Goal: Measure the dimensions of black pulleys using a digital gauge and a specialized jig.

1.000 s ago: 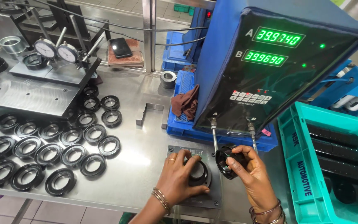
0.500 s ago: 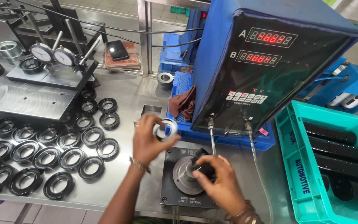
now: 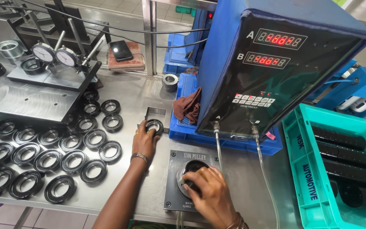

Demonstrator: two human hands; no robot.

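Observation:
My left hand (image 3: 144, 143) grips a black ring (image 3: 154, 126) with a shiny centre and rests it on a small square metal block (image 3: 156, 113). My right hand (image 3: 207, 191) is closed over another black ring (image 3: 191, 167), which sits on the round post of a grey gauge plate (image 3: 172, 186) near the table's front edge. Two thin hoses (image 3: 217, 142) run from the plate up to a blue-covered readout box (image 3: 276, 63) showing two rows of red digits.
Several black rings (image 3: 60, 148) lie in rows on the steel table at the left. Behind them stands a fixture with two dial gauges (image 3: 55, 55). A teal crate (image 3: 318, 186) holding black cylinders is at the right. A blue tray (image 3: 225, 142) and a brown rag (image 3: 188, 106) sit under the box.
My left hand carried a ring from the gauge plate up and left onto the small metal block. My right hand lowered its ring onto the plate's post. The digits turned from green to red.

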